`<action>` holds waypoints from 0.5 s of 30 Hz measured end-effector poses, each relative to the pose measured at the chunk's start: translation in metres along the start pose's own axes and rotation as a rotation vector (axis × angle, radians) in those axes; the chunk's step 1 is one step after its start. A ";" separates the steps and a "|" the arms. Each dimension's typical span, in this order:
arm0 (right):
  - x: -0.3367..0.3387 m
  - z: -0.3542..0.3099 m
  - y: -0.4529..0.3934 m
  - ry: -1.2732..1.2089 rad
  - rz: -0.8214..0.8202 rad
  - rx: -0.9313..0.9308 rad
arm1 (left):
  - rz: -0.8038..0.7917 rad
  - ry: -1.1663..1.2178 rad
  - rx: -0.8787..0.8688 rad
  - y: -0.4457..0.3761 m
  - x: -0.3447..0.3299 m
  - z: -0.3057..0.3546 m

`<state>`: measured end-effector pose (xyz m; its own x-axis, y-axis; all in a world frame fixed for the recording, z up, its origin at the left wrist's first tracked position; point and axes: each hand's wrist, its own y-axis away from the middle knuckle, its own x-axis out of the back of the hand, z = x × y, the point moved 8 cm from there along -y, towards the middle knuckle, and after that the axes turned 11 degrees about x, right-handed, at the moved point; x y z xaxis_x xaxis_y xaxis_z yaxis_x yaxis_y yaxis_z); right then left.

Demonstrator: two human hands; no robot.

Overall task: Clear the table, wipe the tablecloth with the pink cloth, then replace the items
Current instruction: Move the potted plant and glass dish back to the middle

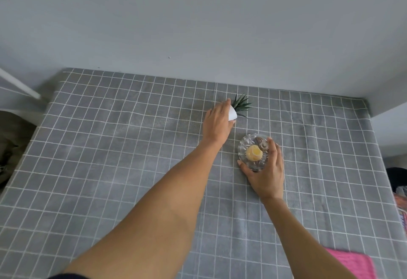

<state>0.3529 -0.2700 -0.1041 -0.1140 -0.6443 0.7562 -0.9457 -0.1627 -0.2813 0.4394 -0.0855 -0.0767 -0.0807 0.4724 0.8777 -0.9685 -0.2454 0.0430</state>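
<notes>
1. My left hand (pixel 217 122) is stretched out toward the back wall, fingers wrapped round the little white pot of the succulent plant (pixel 237 108). The pot looks tilted, leaves pointing off to the right, so I'd say it's not sitting flat on the surface right now.
2. My right hand (pixel 266 175) is cupped around the near side of the cut-glass dish (pixel 253 152), thumb on its left rim and fingers curling over the right edge. There's a yellowish candle and a couple of brownish bits inside, can't tell what they are exactly.
3. The pink cloth (pixel 352 264) is lying on the grey checked tablecloth (pixel 110 157) at the near right corner, well apart from both hands, nobody touching it.
4. Can't honestly tell from this whether I'm clearing or putting back. Either way, both hands are loaded at once.
5. Stuff that could go wrong: the pot is tipped and only gripped from one side, so it could slip or roll if I loosen up.
6. The glass dish is smooth and held by the rim, so tilt it and the candle and loose bits slide out.
7. Dragging either thing could ruck up the tablecloth too.
</notes>
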 end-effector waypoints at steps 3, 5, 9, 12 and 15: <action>0.001 -0.001 -0.001 -0.001 0.010 -0.006 | 0.008 0.069 0.022 0.006 0.005 -0.008; 0.000 -0.003 -0.001 -0.004 0.024 -0.009 | 0.033 0.127 0.044 0.013 0.012 -0.017; -0.005 -0.014 -0.002 -0.059 0.033 -0.004 | 0.124 0.310 0.129 0.035 0.030 -0.043; -0.017 -0.028 -0.003 -0.093 -0.006 0.019 | 0.212 0.366 0.165 0.057 0.042 -0.063; -0.031 -0.043 -0.002 -0.117 -0.056 0.037 | 0.254 0.396 0.192 0.078 0.047 -0.081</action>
<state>0.3454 -0.2176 -0.1014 -0.0231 -0.7157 0.6981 -0.9377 -0.2267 -0.2634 0.3410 -0.0140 -0.0709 -0.4270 0.6533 0.6252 -0.8490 -0.5277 -0.0285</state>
